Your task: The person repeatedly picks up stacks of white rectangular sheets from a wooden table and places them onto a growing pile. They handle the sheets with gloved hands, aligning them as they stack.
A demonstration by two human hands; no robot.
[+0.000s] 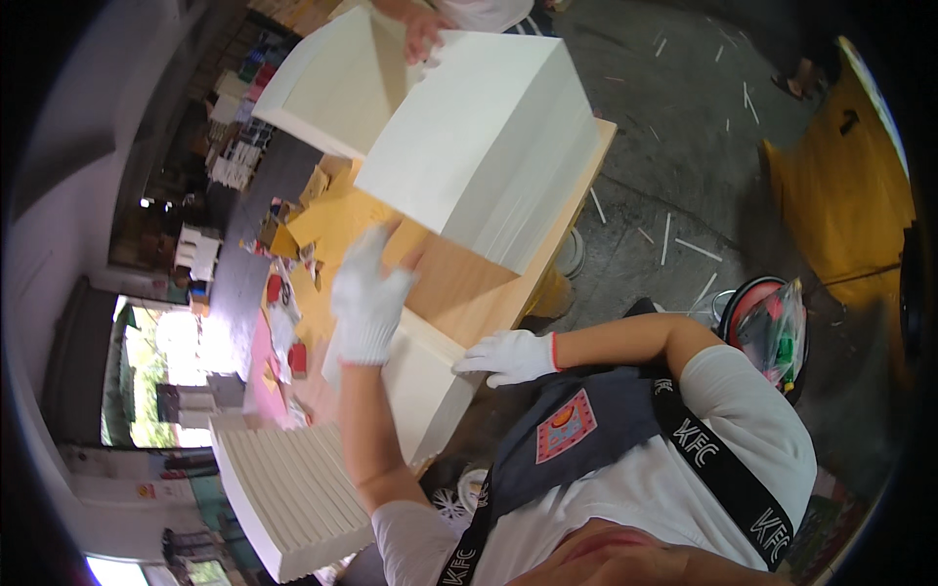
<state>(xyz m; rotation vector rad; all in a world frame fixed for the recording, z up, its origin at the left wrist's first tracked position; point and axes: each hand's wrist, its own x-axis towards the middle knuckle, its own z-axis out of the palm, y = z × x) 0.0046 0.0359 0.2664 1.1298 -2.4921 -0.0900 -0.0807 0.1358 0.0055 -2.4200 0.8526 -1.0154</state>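
Observation:
My left hand [369, 298], in a white knit glove, is raised above the near stack of white sheets [430, 376]. Motion blurs it, but its thumb stands apart from the fingers and I see nothing held. My right hand [513, 357], gloved the same way, rests its outstretched fingertips on the right edge of that stack. Beyond both hands stands a taller stack of white sheets [464, 127] on the wooden table [459, 283]. A co-worker's bare hand [424, 35] touches its far left edge.
Another pale stack [362, 73] stands behind the tall one. A stack in offset layers [293, 493] is at the lower left. Yellow paper [327, 234] and scraps cover the table's left part. White strips [666, 239] lie on the floor; a bag-lined bin [767, 327] stands at right.

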